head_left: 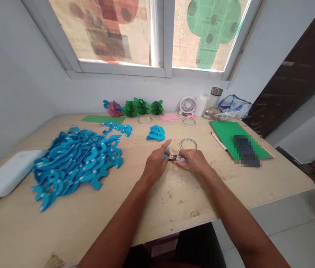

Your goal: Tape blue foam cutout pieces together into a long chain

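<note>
My left hand (157, 163) pinches a small blue paper piece (166, 150) above the middle of the table, one finger raised. Against it, my right hand (193, 161) grips a small hand tool (172, 158) with dark and silvery jaws and light-blue handles; its exact kind is not clear. The jaws are at the fingertips of my left hand. Just beyond my hands lies a stack of folded blue paper (156, 133). Behind my right hand lies a roll of tape (188, 143).
A large heap of blue paper cutouts (76, 160) covers the table's left side, beside a white device (12, 173). Green sheets (224, 139) and a pen (218, 141) lie right. Along the wall stand green paper ornaments (143, 107), a small fan (188, 105) and a bottle (215, 97).
</note>
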### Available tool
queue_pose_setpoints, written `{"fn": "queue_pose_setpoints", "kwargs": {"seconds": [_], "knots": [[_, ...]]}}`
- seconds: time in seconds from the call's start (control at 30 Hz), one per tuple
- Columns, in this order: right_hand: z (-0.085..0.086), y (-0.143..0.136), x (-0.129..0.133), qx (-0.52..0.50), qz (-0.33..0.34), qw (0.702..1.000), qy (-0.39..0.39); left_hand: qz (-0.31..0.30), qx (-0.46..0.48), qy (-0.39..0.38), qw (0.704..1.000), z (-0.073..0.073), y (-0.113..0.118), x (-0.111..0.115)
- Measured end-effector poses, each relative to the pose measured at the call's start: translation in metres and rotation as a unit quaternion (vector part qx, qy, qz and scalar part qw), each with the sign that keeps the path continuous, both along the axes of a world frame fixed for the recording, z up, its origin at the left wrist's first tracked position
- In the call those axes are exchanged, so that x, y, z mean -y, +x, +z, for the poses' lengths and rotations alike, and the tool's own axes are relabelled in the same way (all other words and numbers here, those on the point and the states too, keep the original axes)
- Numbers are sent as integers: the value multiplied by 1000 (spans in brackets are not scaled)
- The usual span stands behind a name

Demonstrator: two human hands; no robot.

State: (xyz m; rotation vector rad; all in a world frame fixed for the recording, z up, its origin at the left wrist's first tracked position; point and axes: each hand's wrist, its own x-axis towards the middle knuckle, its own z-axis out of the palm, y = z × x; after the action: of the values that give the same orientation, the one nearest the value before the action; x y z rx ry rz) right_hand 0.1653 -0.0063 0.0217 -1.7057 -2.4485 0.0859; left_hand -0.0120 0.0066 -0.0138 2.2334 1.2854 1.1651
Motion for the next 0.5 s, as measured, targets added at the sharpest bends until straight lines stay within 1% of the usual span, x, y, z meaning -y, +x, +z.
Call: {"fn": "queue_pose_setpoints", "kwargs": {"seconds": [0.2,0.37,0.5], "knots": [[1,-1,0,14,6,1000,-15,-32,43,-28,998,1,1,0],[1,-2,0,7,0,1000,-16,-56,47,-25,997,-2,1,-1],[2,-2,1,4,6,1000,-14,-60,50,-27,997,0,0,0]]}}
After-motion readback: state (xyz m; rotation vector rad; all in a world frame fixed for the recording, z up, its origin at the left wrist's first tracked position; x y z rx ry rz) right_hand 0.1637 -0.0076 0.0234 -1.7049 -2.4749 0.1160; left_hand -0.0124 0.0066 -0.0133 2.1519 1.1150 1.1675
